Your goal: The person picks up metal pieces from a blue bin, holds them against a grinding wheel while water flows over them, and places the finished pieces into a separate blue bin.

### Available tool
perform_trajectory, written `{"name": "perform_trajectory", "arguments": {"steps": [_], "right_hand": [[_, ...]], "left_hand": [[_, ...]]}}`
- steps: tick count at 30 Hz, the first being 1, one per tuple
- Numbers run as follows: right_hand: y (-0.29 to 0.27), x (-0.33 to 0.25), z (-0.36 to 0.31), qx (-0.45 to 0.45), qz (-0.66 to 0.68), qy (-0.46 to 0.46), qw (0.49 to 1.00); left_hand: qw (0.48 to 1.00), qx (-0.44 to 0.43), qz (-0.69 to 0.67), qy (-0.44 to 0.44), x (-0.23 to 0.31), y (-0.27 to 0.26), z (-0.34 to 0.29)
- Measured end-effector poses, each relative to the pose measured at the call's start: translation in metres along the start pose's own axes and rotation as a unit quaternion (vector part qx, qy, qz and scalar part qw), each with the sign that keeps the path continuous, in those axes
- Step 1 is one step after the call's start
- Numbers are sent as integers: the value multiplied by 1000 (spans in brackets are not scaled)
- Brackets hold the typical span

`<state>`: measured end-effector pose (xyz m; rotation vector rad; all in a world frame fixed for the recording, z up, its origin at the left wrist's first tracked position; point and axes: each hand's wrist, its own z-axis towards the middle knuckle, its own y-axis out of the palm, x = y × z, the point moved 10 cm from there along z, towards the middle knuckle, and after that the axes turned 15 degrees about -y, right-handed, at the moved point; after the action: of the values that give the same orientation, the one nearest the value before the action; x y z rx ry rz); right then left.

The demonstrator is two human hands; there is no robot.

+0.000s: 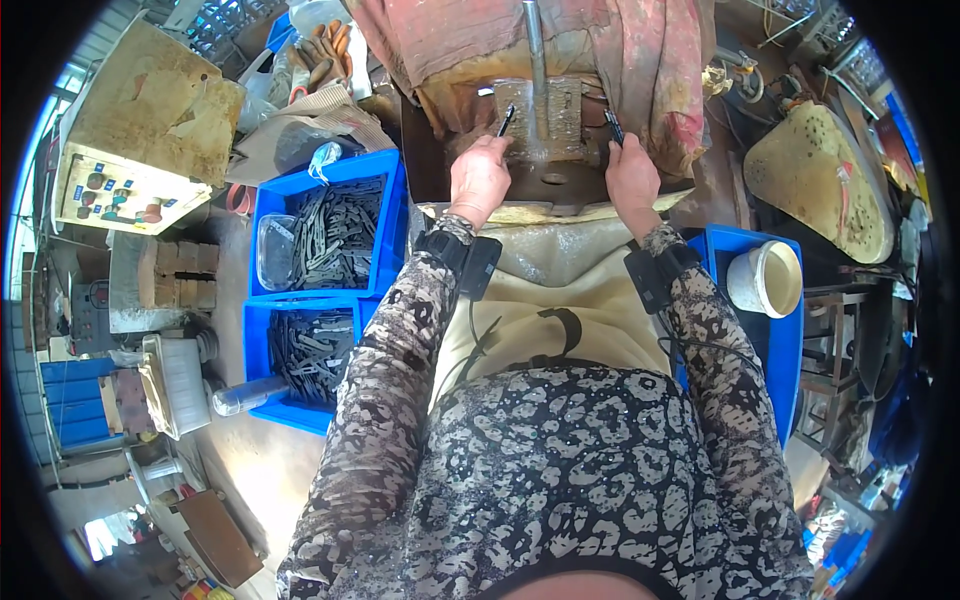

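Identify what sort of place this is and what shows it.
Probably a small metalworking shop: two blue rectangular plastic bins hold heaps of thin dark metallic-looking strips, a stained beige box carries small round coloured knobs, and a grey cylindrical metal rod reaches into a wet-looking, brown-stained work area.

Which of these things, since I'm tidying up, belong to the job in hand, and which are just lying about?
Likely the job's:
left hand with its dark piece
right hand with its dark piece
dark strips in blue bins

Seemingly lying about:
gloves
cardboard
bucket
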<state>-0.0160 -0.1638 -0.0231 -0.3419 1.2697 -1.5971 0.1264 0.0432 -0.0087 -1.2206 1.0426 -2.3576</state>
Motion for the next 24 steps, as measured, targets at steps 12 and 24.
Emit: {"name": "perform_trajectory", "arguments": {"steps": [12,24], "right_hand": [[1,-1,0,-4,-13,-3,1000],[-37,-36,71,81,71,-15,994]], "left_hand": [[1000,-2,2,-5,-2,0,0],[1000,-2,5,-9,0,0,-1]]}}
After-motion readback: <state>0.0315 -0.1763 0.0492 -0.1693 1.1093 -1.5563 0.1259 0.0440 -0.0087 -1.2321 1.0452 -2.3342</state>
